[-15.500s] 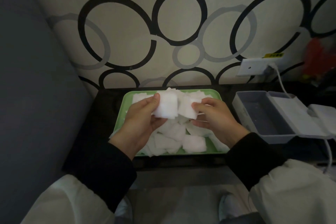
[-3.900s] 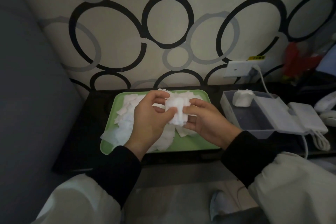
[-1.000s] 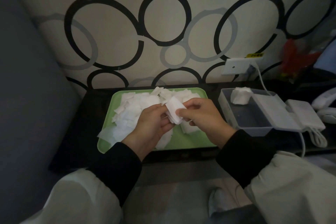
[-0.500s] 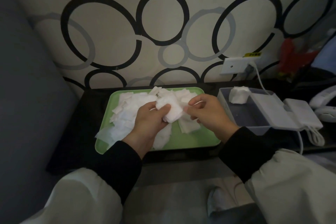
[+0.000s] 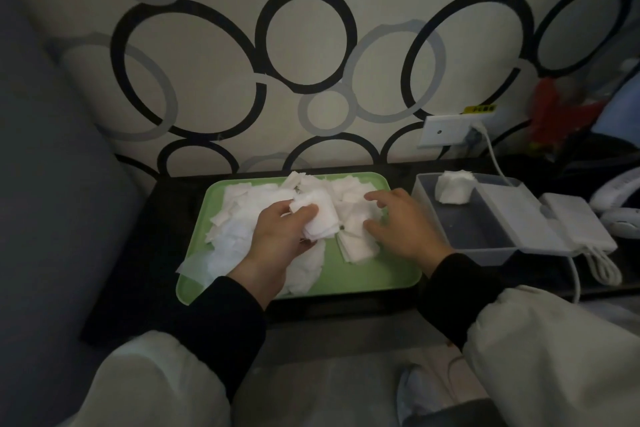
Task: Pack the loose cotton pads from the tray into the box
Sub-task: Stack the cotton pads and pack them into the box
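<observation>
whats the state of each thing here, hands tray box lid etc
left hand: grips a stack of pads
right hand: open, spread over the loose pads
green tray: holds many loose pads
box: open, one wad of pads in its far corner
lid: flipped open to the right
plug: in the wall socket

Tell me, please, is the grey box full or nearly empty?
Nearly empty: the box holds one small stack of pads at its far end; its floor is otherwise bare.
</observation>
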`<action>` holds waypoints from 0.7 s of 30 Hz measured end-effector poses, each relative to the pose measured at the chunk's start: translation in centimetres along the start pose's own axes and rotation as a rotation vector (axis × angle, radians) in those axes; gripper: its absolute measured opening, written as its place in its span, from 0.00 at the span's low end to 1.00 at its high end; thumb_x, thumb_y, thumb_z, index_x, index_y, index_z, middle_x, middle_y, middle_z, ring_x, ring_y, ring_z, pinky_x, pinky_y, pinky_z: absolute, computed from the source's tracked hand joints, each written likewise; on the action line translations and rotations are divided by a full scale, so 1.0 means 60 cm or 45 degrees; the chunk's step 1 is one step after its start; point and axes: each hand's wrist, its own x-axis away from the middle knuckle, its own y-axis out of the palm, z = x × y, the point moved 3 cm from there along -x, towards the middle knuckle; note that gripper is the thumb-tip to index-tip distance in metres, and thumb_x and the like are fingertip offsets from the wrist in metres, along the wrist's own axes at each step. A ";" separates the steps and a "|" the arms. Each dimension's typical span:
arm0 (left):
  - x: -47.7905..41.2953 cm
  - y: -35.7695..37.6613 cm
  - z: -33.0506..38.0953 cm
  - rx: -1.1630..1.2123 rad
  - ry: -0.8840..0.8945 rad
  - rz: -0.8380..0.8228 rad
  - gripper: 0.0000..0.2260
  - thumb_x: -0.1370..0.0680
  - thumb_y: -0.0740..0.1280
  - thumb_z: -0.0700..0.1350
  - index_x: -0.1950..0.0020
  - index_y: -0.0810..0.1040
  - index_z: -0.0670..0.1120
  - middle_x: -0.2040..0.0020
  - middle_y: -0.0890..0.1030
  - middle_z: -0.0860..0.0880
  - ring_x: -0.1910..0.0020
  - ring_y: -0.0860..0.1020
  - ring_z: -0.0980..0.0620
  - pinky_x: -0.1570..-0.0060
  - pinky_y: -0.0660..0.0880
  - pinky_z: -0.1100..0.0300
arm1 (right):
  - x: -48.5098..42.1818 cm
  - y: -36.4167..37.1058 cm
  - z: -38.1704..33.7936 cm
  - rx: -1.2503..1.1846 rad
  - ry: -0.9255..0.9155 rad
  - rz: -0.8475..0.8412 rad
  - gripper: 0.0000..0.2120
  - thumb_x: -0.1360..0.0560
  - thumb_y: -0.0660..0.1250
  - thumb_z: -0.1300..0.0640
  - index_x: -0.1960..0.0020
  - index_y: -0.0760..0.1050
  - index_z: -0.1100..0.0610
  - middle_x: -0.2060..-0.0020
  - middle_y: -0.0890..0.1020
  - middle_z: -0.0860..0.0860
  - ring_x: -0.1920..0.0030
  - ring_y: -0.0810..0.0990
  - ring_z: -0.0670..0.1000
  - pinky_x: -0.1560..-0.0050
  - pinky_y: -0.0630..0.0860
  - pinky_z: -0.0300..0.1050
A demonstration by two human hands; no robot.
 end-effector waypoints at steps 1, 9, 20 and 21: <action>0.000 0.000 -0.001 -0.004 0.001 -0.004 0.11 0.21 0.69 0.43 0.39 0.79 0.43 0.42 0.82 0.43 0.45 0.82 0.47 0.59 0.81 0.61 | -0.001 0.004 0.001 0.004 0.001 -0.017 0.23 0.25 0.69 0.49 0.31 0.71 0.44 0.37 0.72 0.51 0.39 0.74 0.53 0.36 0.72 0.50; 0.001 -0.003 0.001 -0.025 0.026 -0.026 0.10 0.21 0.69 0.43 0.40 0.79 0.44 0.43 0.82 0.44 0.47 0.82 0.48 0.58 0.80 0.59 | -0.005 0.018 -0.013 -0.005 -0.076 -0.033 0.14 0.27 0.72 0.50 0.43 0.75 0.46 0.41 0.72 0.48 0.40 0.70 0.51 0.37 0.71 0.49; -0.002 -0.014 0.005 -0.050 0.021 0.010 0.12 0.22 0.70 0.44 0.39 0.79 0.44 0.44 0.82 0.45 0.47 0.82 0.49 0.58 0.81 0.59 | -0.008 -0.009 0.012 -0.622 0.096 0.052 0.17 0.29 0.76 0.61 0.44 0.76 0.50 0.59 0.83 0.51 0.57 0.81 0.48 0.59 0.73 0.36; -0.002 -0.014 0.004 -0.046 0.011 0.015 0.12 0.22 0.70 0.44 0.39 0.79 0.44 0.44 0.82 0.45 0.47 0.82 0.49 0.59 0.81 0.59 | -0.008 -0.012 0.015 -0.629 0.129 0.068 0.17 0.29 0.76 0.61 0.43 0.76 0.51 0.59 0.82 0.50 0.58 0.81 0.47 0.59 0.74 0.36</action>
